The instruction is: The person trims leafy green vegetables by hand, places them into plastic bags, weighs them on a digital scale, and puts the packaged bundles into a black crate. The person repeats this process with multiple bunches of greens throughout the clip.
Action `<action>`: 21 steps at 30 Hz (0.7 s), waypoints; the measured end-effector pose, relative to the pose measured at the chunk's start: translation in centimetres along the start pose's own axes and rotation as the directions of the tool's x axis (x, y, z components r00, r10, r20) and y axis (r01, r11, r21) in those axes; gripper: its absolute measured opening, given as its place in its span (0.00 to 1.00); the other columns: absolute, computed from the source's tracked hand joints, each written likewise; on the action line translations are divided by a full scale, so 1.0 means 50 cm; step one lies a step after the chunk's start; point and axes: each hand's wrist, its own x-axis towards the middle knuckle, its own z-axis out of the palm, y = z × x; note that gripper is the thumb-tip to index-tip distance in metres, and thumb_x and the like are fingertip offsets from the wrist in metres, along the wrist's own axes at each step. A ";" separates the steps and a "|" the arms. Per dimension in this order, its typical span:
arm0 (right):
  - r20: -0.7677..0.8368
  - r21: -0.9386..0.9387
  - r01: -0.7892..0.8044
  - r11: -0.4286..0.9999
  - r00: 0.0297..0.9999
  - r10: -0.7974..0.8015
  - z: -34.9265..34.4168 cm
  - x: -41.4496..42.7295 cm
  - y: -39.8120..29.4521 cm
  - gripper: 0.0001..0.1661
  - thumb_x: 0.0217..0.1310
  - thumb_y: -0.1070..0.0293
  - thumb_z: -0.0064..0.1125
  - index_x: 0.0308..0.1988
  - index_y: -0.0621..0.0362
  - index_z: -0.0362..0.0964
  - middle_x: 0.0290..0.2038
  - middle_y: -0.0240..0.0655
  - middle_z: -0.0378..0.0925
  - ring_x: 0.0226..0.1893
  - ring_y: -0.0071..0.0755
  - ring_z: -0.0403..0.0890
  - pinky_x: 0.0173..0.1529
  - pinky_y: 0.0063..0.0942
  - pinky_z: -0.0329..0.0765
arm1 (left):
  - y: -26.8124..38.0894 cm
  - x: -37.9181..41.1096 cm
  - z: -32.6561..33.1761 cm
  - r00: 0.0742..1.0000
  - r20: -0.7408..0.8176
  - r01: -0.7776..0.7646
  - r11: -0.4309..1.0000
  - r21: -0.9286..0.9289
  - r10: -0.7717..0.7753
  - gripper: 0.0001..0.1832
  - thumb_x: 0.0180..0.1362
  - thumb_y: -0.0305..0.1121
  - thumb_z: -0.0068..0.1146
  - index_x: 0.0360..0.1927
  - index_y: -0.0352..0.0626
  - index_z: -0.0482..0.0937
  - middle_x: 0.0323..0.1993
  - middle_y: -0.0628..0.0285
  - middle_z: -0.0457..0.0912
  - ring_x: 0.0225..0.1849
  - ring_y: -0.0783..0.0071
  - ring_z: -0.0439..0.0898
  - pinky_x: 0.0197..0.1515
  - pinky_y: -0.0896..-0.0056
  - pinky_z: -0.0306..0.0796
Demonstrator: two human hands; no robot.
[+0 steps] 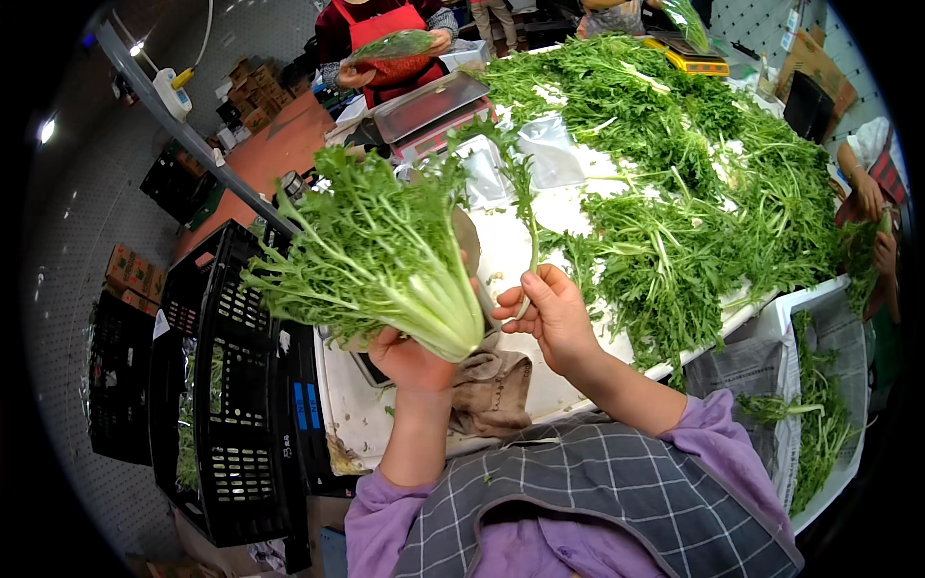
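Note:
A large head of frilly leafy greens (383, 267) with a pale base rests in my left hand (415, 365), leaves fanned to the upper left. My fingers behind the bunch are mostly hidden. Between thumb and fingers of my right hand (553, 314) I pinch a single leaf stalk (533, 231), upright and apart from the bunch. Under my hands, a brown cloth (493, 394) lies crumpled on the white tabletop (571, 394). To the right of my right hand spreads a big pile of loose greens (665, 253).
Clear plastic bags (551, 148) and a red scale (437, 108) lie ahead. A yellow scale (690, 58) stands farther back. Black crates (238, 390) are stacked left; a white bin (784, 318) with greens stands right. Across the table, a person in a red apron (386, 43) holds bagged greens.

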 end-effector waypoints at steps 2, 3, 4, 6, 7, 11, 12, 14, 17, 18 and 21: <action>0.078 -0.062 0.026 0.998 0.997 -0.021 -0.014 0.002 0.001 0.13 0.61 0.61 0.46 0.37 0.61 0.62 0.27 0.35 0.74 0.25 0.26 0.76 0.27 0.19 0.74 | -0.005 -0.002 -0.006 0.999 0.045 0.010 1.000 0.013 -0.011 0.33 0.40 0.36 0.47 0.55 0.44 0.66 0.62 0.52 0.56 0.63 0.45 0.51 0.64 0.43 0.43; 0.110 -0.134 0.033 0.990 0.994 -0.019 -0.011 -0.001 -0.004 0.13 0.61 0.60 0.48 0.37 0.60 0.64 0.27 0.32 0.74 0.25 0.21 0.74 0.28 0.16 0.71 | -0.008 -0.006 -0.020 0.999 0.038 0.010 0.999 -0.038 -0.009 0.31 0.40 0.36 0.47 0.53 0.43 0.68 0.61 0.52 0.57 0.63 0.45 0.52 0.64 0.44 0.44; 0.165 -0.192 0.055 0.980 0.986 -0.023 -0.010 -0.002 -0.003 0.13 0.60 0.60 0.48 0.36 0.60 0.64 0.27 0.31 0.74 0.24 0.19 0.73 0.28 0.16 0.70 | -0.010 -0.010 -0.038 1.000 0.029 0.013 0.996 -0.089 -0.010 0.29 0.40 0.37 0.47 0.52 0.42 0.70 0.60 0.52 0.59 0.62 0.46 0.54 0.64 0.44 0.45; 0.277 -0.302 0.109 0.947 0.961 -0.022 -0.009 -0.002 0.000 0.13 0.60 0.60 0.50 0.36 0.60 0.66 0.27 0.29 0.73 0.24 0.16 0.71 0.27 0.14 0.68 | -0.004 0.000 -0.088 0.970 0.231 -0.038 0.984 -0.175 0.078 0.24 0.41 0.37 0.46 0.46 0.43 0.74 0.54 0.54 0.67 0.58 0.52 0.62 0.63 0.41 0.45; 0.277 -0.293 0.115 0.949 0.960 -0.030 -0.014 0.000 0.003 0.12 0.60 0.62 0.50 0.34 0.60 0.67 0.27 0.26 0.73 0.24 0.13 0.68 0.27 0.14 0.67 | -0.003 -0.002 -0.091 0.961 0.268 -0.025 0.984 -0.177 0.073 0.24 0.42 0.37 0.46 0.45 0.43 0.74 0.53 0.55 0.69 0.57 0.53 0.63 0.63 0.40 0.44; 0.108 -0.225 0.148 0.963 0.986 -0.126 -0.028 -0.003 0.013 0.10 0.61 0.64 0.47 0.36 0.60 0.67 0.30 0.31 0.74 0.25 0.19 0.72 0.30 0.18 0.70 | -0.026 -0.009 -0.011 0.992 -0.094 -0.062 0.972 0.225 0.085 0.25 0.44 0.34 0.52 0.50 0.45 0.70 0.44 0.63 0.73 0.52 0.65 0.68 0.61 0.40 0.49; 0.088 -0.188 0.178 0.966 0.982 -0.164 -0.030 -0.010 0.013 0.10 0.61 0.64 0.47 0.36 0.60 0.67 0.30 0.31 0.74 0.26 0.19 0.72 0.30 0.18 0.70 | -0.028 -0.004 -0.005 0.989 -0.116 -0.056 0.954 0.293 0.094 0.26 0.44 0.35 0.55 0.51 0.46 0.68 0.40 0.67 0.75 0.50 0.70 0.70 0.61 0.41 0.50; 0.044 -0.115 0.240 0.964 0.971 -0.236 -0.027 -0.023 0.009 0.10 0.61 0.65 0.46 0.36 0.60 0.67 0.31 0.31 0.74 0.27 0.21 0.74 0.31 0.19 0.71 | -0.029 0.003 -0.004 0.975 -0.184 -0.071 0.954 0.292 0.129 0.26 0.48 0.30 0.53 0.53 0.42 0.65 0.52 0.62 0.68 0.53 0.67 0.67 0.60 0.47 0.55; -0.016 -0.121 0.354 0.927 0.933 -0.359 -0.035 -0.031 -0.002 0.08 0.61 0.66 0.44 0.32 0.58 0.65 0.28 0.32 0.73 0.26 0.23 0.76 0.27 0.21 0.73 | -0.042 0.015 -0.007 0.908 -0.354 -0.097 0.935 0.342 0.224 0.21 0.53 0.27 0.49 0.52 0.38 0.65 0.50 0.60 0.70 0.53 0.65 0.68 0.58 0.59 0.61; -0.035 -0.113 0.401 0.909 0.913 -0.407 -0.038 -0.029 -0.005 0.08 0.61 0.66 0.43 0.31 0.58 0.65 0.27 0.32 0.72 0.25 0.23 0.75 0.26 0.21 0.73 | -0.037 0.017 -0.011 0.889 -0.376 -0.114 0.921 0.373 0.262 0.21 0.52 0.26 0.50 0.52 0.38 0.65 0.50 0.60 0.70 0.53 0.65 0.68 0.58 0.59 0.61; -0.097 0.091 0.423 0.902 0.905 -0.415 -0.099 -0.011 -0.069 0.11 0.61 0.60 0.44 0.34 0.56 0.64 0.29 0.33 0.72 0.28 0.25 0.75 0.32 0.25 0.76 | -0.022 0.016 -0.010 0.839 -0.430 -0.129 0.889 0.439 0.334 0.21 0.52 0.25 0.53 0.51 0.38 0.66 0.48 0.60 0.70 0.52 0.66 0.68 0.57 0.59 0.63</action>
